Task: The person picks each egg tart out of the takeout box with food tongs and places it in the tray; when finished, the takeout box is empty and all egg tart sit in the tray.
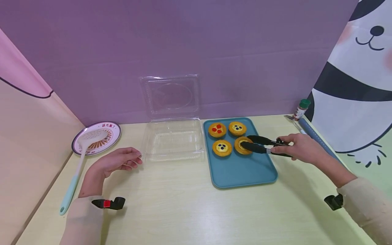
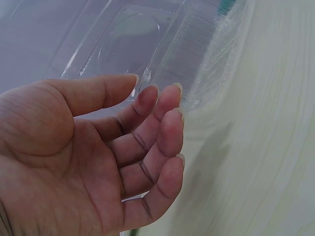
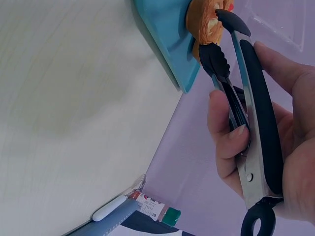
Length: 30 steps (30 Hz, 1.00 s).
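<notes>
My right hand (image 1: 298, 147) grips a pair of black and silver tongs (image 3: 261, 123), whose tips are around an egg tart (image 1: 243, 145) at the front right of a group on a blue tray (image 1: 245, 173). Beside it lie a tart with dark dots (image 1: 222, 148), another such tart (image 1: 237, 128) and a tart with red pieces (image 1: 217, 129). Just left of a clear plastic box (image 1: 174, 139) with a raised lid (image 1: 173, 97), my left hand (image 1: 119, 159) hovers with loosely bent fingers and holds nothing.
At the left, a white skimmer (image 1: 73, 185) with a pale green handle lies across a patterned plate (image 1: 113, 137). A green-capped jar (image 1: 301, 109) and a blue ruler-like strip (image 1: 318, 137) are at the back right. A purple backdrop (image 1: 245, 68) rises behind the table.
</notes>
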Tool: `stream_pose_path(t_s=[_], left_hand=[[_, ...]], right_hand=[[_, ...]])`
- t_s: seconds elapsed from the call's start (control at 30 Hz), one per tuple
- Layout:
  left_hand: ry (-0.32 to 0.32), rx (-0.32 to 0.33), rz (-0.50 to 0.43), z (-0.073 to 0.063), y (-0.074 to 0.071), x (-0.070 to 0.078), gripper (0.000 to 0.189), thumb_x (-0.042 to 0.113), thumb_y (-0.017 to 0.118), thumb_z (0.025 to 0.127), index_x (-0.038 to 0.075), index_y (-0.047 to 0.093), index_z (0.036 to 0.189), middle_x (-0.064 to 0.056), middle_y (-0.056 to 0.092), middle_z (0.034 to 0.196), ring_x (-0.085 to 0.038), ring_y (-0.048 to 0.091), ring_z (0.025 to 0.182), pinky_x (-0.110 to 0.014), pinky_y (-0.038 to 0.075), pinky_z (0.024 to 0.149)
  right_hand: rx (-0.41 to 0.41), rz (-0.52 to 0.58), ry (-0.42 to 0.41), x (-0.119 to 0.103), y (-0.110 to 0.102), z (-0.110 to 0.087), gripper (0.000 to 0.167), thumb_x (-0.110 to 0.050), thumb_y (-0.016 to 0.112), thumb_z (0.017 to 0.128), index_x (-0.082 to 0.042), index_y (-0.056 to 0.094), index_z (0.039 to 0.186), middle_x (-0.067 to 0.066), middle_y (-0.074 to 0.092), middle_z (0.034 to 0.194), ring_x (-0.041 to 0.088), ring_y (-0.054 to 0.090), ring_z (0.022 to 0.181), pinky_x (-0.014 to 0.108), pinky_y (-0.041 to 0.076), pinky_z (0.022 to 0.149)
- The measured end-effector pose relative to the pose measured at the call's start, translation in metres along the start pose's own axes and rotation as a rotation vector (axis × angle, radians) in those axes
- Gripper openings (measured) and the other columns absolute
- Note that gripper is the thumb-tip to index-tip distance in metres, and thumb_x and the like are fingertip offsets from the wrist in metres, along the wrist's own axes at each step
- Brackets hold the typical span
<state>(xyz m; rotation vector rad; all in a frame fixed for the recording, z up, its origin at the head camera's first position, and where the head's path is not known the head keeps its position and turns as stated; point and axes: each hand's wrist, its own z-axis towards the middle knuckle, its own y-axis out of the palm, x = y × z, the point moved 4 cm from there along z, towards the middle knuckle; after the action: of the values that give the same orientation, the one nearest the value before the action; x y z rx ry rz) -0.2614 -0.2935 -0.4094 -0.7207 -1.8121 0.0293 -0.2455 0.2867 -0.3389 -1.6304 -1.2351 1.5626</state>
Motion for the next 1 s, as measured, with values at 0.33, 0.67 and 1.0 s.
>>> stream_pose_path(t_s=[0.33, 0.67, 1.0], left_hand=[[0.005, -0.006, 0.005, 0.0005, 0.0015, -0.0001, 0.040, 0.034, 0.054, 0.104, -0.002, 0.052, 0.122, -0.003, 0.068, 0.105, -0.016, 0.064, 0.091, -0.032, 0.054, 0.084], [-0.004, -0.005, 0.000, 0.0005, 0.0021, 0.0004, 0.040, 0.034, 0.054, 0.104, -0.002, 0.053, 0.122, -0.003, 0.068, 0.104, -0.017, 0.064, 0.091, -0.031, 0.054, 0.082], [-0.001, -0.004, -0.001, -0.0001, 0.0022, 0.0016, 0.040, 0.034, 0.054, 0.104, -0.002, 0.053, 0.121, -0.003, 0.068, 0.104, -0.016, 0.064, 0.090, -0.031, 0.054, 0.082]], right_hand=[[-0.021, 0.017, 0.006, 0.0008, 0.0008, -0.0020, 0.082, -0.056, 0.067, 0.090, 0.004, 0.050, 0.143, 0.018, 0.072, 0.112, 0.019, 0.069, 0.070, 0.032, 0.050, 0.064], [-0.003, 0.031, -0.012, 0.0017, 0.0019, -0.0029, 0.081, -0.054, 0.068, 0.090, 0.004, 0.050, 0.143, 0.016, 0.072, 0.112, 0.019, 0.068, 0.069, 0.032, 0.049, 0.063], [0.013, 0.030, -0.023, 0.0041, 0.0023, -0.0022, 0.079, -0.054, 0.069, 0.090, 0.003, 0.052, 0.142, 0.011, 0.073, 0.107, 0.018, 0.068, 0.070, 0.032, 0.049, 0.062]])
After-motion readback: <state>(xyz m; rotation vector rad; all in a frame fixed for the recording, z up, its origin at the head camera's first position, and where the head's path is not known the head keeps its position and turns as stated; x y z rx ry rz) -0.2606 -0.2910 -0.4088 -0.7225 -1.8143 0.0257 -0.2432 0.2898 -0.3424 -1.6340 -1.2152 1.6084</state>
